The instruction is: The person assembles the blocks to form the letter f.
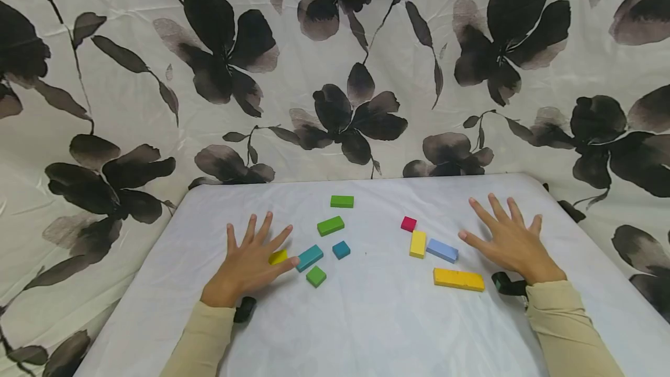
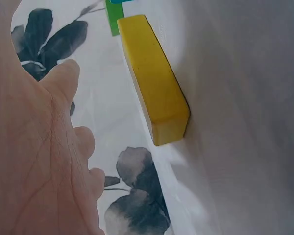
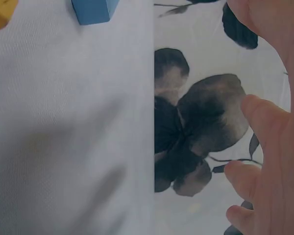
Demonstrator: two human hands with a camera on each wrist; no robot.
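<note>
My left hand (image 1: 247,266) is spread, palm down, above the left part of the table, holding nothing. Partly hidden behind it lies a yellow block (image 1: 278,257), which the left wrist view shows whole (image 2: 154,81) and apart from the palm. By the thumb tip is a teal block (image 1: 310,258), with a small green block (image 1: 316,276) and a small teal block (image 1: 341,249) close by. My right hand (image 1: 510,243) is likewise spread and holds nothing. Nearest to it are a blue block (image 1: 442,251) and a long yellow block (image 1: 458,279).
Two green blocks (image 1: 342,201) (image 1: 331,226) lie toward the table's far edge. A small red block (image 1: 409,224) sits just behind a shorter yellow block (image 1: 417,244). A white cloth covers the table (image 1: 366,324). Behind it hangs a floral curtain (image 1: 293,74).
</note>
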